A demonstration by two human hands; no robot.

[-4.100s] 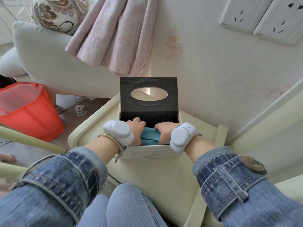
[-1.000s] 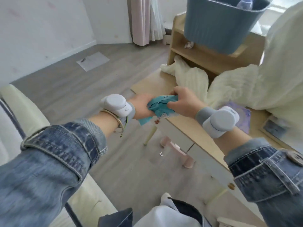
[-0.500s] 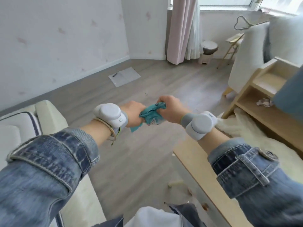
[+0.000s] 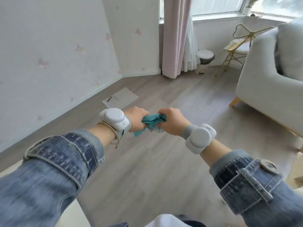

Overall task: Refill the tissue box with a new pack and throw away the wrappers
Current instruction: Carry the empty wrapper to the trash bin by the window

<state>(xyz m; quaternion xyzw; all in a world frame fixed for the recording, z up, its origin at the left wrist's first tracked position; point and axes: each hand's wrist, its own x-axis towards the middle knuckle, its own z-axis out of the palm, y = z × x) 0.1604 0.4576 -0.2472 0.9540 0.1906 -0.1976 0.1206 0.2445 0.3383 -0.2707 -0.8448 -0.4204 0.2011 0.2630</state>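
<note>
Head view | left hand (image 4: 136, 119) and right hand (image 4: 172, 121) clench crumpled teal wrapper (image 4: 153, 122) | print unreadable

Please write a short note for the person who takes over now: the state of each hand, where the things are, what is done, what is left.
Left hand: shut on the teal wrapper.
Right hand: shut on the same wrapper, crumpled between both fists, above the floor.
Tissue box: not in view, so its refill cannot be checked.
Small bin: stands by the pink curtain, across the room.
Left: probably carry the wrapper to the bin and drop it in.
</note>
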